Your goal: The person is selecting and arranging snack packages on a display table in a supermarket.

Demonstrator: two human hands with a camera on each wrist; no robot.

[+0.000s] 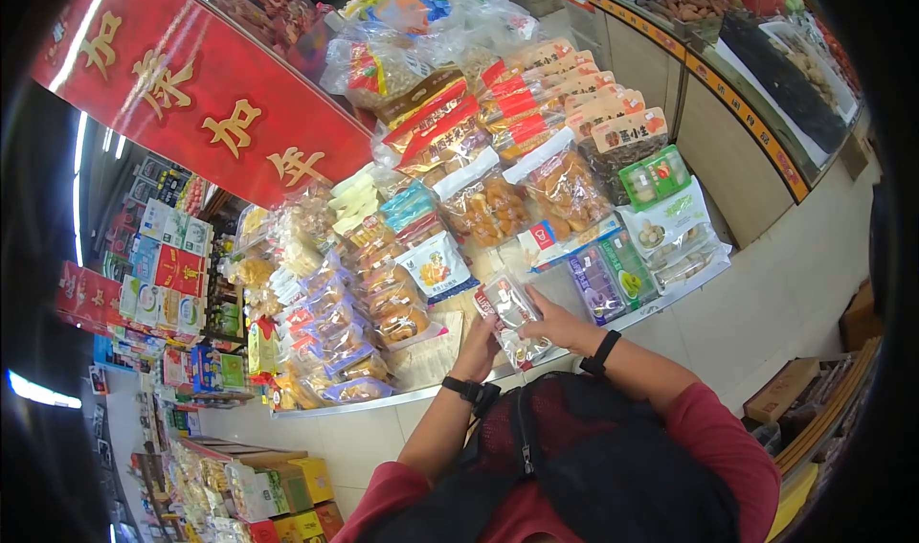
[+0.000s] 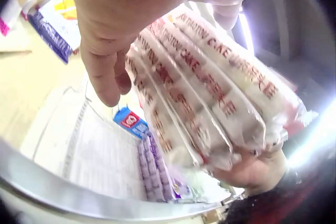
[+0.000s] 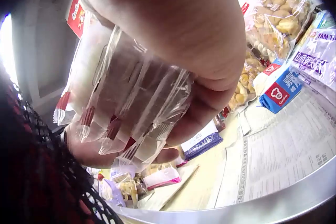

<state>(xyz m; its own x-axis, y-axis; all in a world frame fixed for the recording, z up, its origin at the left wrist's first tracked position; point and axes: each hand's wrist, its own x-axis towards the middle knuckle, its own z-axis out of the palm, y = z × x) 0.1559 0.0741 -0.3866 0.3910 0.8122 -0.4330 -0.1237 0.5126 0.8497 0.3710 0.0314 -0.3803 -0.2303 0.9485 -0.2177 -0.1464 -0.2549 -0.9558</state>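
A clear pack of individually wrapped cakes (image 1: 517, 315) is held in front of the body, above the table's near edge. Red "CAKE" lettering runs along its sleeves (image 2: 205, 85) in the left wrist view. My left hand (image 1: 478, 350) grips the pack's left side, and my right hand (image 1: 557, 324) grips the right side with its thumb over the front. Seen from the right wrist, the right hand (image 3: 178, 24) covers the pack's upper part, while the crimped ends of the wrappers (image 3: 113, 129) face the body.
Bagged breads (image 1: 397, 304) line the table's left part. Purple and green packs (image 1: 613, 280) lie at the right, beside a blue carton end (image 3: 283, 95). Printed paper (image 3: 286, 148) covers the surface behind a metal edge (image 3: 262, 205). A red banner (image 1: 191, 83) hangs at the left.
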